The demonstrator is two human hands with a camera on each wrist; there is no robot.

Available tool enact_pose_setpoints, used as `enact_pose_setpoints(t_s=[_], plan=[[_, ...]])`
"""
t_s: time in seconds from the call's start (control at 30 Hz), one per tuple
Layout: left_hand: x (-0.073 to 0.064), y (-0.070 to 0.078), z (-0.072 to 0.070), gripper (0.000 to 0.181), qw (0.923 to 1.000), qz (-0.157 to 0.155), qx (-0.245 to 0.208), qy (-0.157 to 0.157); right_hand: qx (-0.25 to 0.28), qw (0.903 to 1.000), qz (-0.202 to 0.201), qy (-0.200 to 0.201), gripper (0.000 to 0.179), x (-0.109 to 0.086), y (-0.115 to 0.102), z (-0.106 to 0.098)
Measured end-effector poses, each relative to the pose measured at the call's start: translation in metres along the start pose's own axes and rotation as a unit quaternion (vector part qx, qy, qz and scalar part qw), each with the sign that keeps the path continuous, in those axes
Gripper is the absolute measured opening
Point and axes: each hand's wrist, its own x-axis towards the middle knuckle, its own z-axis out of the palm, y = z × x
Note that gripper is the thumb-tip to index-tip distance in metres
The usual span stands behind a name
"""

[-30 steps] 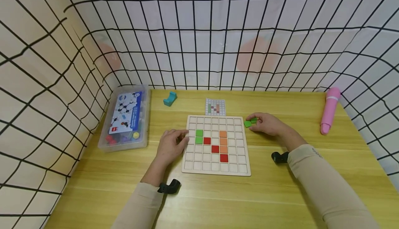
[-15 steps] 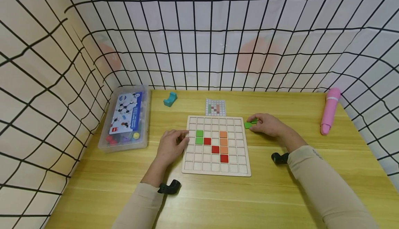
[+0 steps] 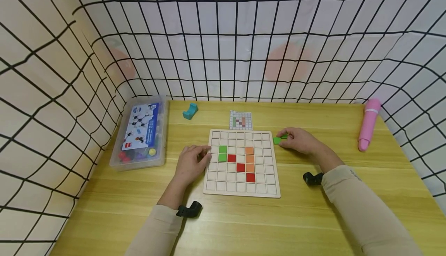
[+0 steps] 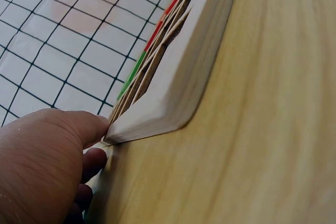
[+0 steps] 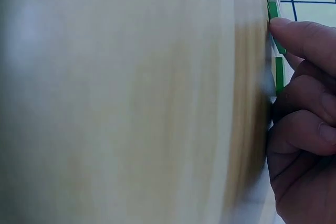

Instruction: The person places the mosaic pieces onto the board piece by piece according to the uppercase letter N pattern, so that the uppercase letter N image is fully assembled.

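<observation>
A wooden grid board (image 3: 216, 186) lies mid-table, with two green tiles (image 3: 222, 153), several red tiles (image 3: 241, 167) and several orange tiles (image 3: 249, 158) in its squares. At the board's left edge rests my left hand (image 3: 189, 165); in the left wrist view its thumb (image 4: 86, 128) touches the edge while the other fingers hang loosely curled. Beyond the board's upper right side, my right hand (image 3: 299, 141) has thumb and forefinger at a loose green tile (image 3: 277, 140), apparently pinching it. Another green tile (image 5: 280, 74) is partly covered by that hand.
A small printed pattern card (image 3: 241, 120) lies behind the board. At left stands a clear plastic box (image 3: 161, 140) with a blue label, near a teal curved block (image 3: 190, 111). Far right is a pink cylindrical object (image 3: 369, 124). Gridded cloth walls (image 3: 237, 47) surround the table.
Almost nothing differs. My right hand stays at the loose green tiles, with its fingers shifting very slightly. My left hand keeps its place at the board's edge.
</observation>
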Motion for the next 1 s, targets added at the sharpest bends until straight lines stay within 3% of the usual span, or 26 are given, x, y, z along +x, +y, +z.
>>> enact_pose_setpoints(t_s=[0.43,1.0], plan=[[-0.001,0.000,0.000,0.029,1.0000,0.004,-0.001,0.005,-0.003,0.9997,-0.009,0.022,0.036,-0.019,-0.008,0.002],[-0.002,0.002,-0.001,0.029,0.9999,0.011,-0.005,0.012,-0.012,0.9995,-0.026,0.011,0.031,-0.041,-0.056,0.023]])
